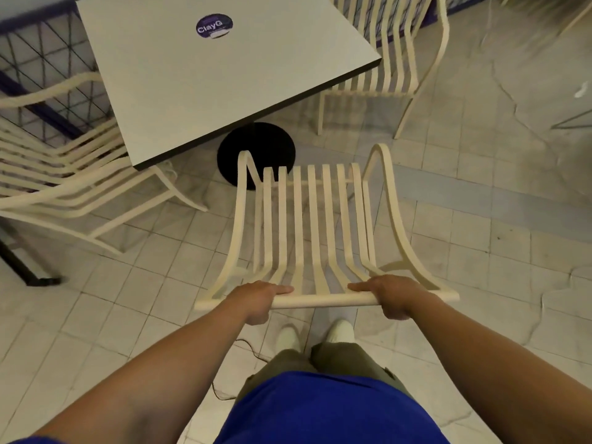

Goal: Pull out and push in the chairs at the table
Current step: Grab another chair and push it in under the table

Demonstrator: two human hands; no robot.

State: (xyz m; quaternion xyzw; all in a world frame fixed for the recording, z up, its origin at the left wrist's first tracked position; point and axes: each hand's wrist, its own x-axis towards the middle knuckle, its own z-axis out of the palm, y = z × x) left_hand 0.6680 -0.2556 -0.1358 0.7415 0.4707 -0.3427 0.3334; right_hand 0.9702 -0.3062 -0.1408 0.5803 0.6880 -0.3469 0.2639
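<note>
While both hands grip its top rail, left hand (259,299) and right hand (389,294) fingers curled closed over it, the cream slatted chair (307,225) stands on bare tiled floor (464,251) beyond them, its seat front just short of the counter (224,75) edge.

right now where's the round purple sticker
In the head view, the round purple sticker sits on the grey table top near its far edge, upper left of centre, beyond the held chair.
</note>
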